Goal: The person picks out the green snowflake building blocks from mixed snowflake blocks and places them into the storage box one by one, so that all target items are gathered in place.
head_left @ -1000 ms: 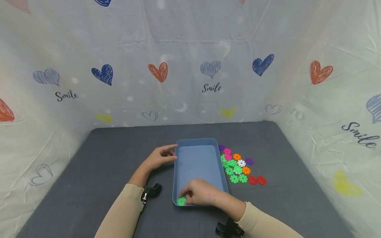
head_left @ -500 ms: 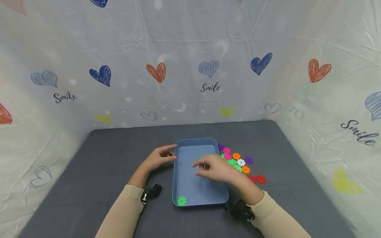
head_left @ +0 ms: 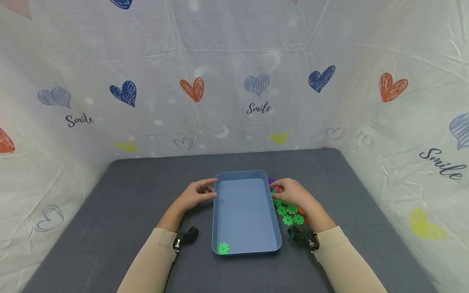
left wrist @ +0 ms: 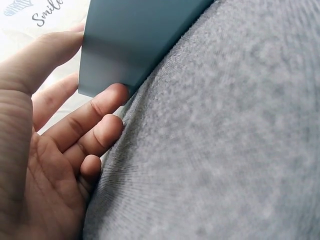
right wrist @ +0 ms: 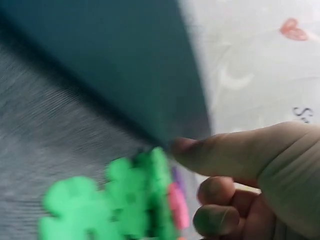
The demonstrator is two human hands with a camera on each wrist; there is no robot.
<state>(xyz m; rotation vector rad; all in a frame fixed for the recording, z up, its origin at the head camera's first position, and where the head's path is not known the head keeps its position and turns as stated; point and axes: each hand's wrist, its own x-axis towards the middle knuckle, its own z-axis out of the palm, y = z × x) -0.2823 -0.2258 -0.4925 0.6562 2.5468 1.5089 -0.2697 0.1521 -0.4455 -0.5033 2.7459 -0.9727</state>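
Flanking a shallow, blue, rectangular tray (head_left: 245, 215), two bare hands work over a dark grey cloth-covered table (head_left: 165, 167). Nearest the person, two beige sleeves (head_left: 150, 260) come in from either side of the tray's near end, a black wrist device (head_left: 186, 236) on each arm. Just inside the tray's near left corner, a bright green, notched, flower-shaped disc (head_left: 223, 248) lies flat, apart from the rest.

Outside the tray's right wall, a cluster of matching green discs (head_left: 288, 219) spreads close alongside, bits of a red disc (head_left: 307, 221) and an orange disc (head_left: 301, 211) peeking out from under the right forearm. Toward the tray's far right corner, the right hand (head_left: 293, 192) dips over the cluster, thumb and fingers bent but apart; nothing shows between them as held. A bright pink disc (head_left: 277, 189) sits in that gap, a purple disc (head_left: 271, 180) just beyond.

Opposite, the left hand (head_left: 196, 193) rests relaxed fingers against the tray's left wall, gripping nothing. The tray's long axis runs away from the person, separating that hand from the cluster; the right is plainly the nearer. Past the tray's far end hangs a pale, heart-printed sheet (head_left: 220, 49).
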